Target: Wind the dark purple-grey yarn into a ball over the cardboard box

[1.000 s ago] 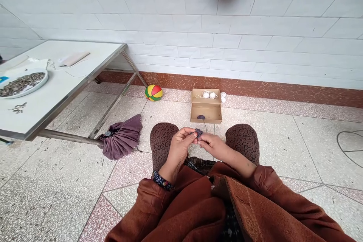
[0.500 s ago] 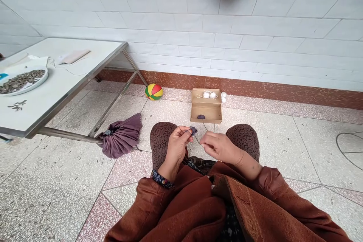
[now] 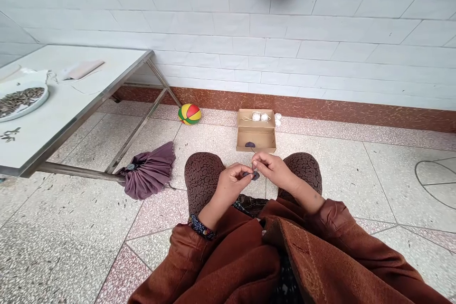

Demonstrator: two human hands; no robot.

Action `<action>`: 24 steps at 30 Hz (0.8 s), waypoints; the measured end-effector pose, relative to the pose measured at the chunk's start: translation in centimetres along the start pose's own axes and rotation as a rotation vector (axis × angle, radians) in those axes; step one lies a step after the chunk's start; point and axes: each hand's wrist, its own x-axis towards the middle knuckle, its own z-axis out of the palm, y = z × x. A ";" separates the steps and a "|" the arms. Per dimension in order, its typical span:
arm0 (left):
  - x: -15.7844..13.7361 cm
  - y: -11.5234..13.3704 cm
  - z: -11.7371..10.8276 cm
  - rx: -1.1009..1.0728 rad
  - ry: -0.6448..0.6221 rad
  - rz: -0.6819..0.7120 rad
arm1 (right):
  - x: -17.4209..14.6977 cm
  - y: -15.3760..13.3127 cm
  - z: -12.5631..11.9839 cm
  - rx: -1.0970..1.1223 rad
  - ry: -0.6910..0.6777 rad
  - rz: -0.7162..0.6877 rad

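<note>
My left hand [image 3: 232,184] pinches a small dark purple piece of yarn work [image 3: 255,176] between thumb and fingertips, above my lap. Close beside it, my right hand [image 3: 271,169] has its fingers pressed together on a dark strand of yarn [image 3: 253,151] at the edge of the piece. Whether a hook or needle is also in those fingers I cannot make out. The strand runs down toward a dark ball of yarn [image 3: 250,144] in an open cardboard box [image 3: 263,142] on the floor beyond my knees.
White balls of string [image 3: 260,117] lie on the box lid, others beside it. A striped ball [image 3: 189,114] rests near the leg of a white table [image 3: 117,64] holding a tray of seeds [image 3: 24,113]. A folded purple umbrella [image 3: 151,171] and a wire ring [image 3: 436,183] are on the floor.
My right hand has moved up and in to meet the piece, which was apart from it on a stretched strand. My left hand has shifted slightly right and lower.
</note>
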 end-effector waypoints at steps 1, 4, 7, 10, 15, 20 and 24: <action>0.0 0.1 0.0 -0.030 -0.010 -0.015 | -0.2 0.5 0.3 0.047 0.015 0.053; -0.1 0.4 -0.1 -0.127 -0.015 -0.061 | -0.9 1.6 1.4 0.160 0.026 0.164; -0.1 0.5 0.0 -0.224 0.013 -0.119 | -1.4 2.1 2.3 0.275 -0.009 0.240; 0.0 0.0 0.2 -0.387 0.060 -0.183 | -1.7 2.2 2.9 0.343 -0.059 0.303; 0.1 -0.9 0.3 -0.482 0.133 -0.178 | -1.9 1.9 3.5 0.254 -0.071 0.236; 0.2 -1.2 -0.3 -0.084 0.287 0.010 | -2.2 0.2 2.8 0.013 -0.121 -0.014; 0.3 -0.9 -0.9 0.228 0.265 0.203 | -1.3 -1.4 0.6 -0.087 -0.093 -0.161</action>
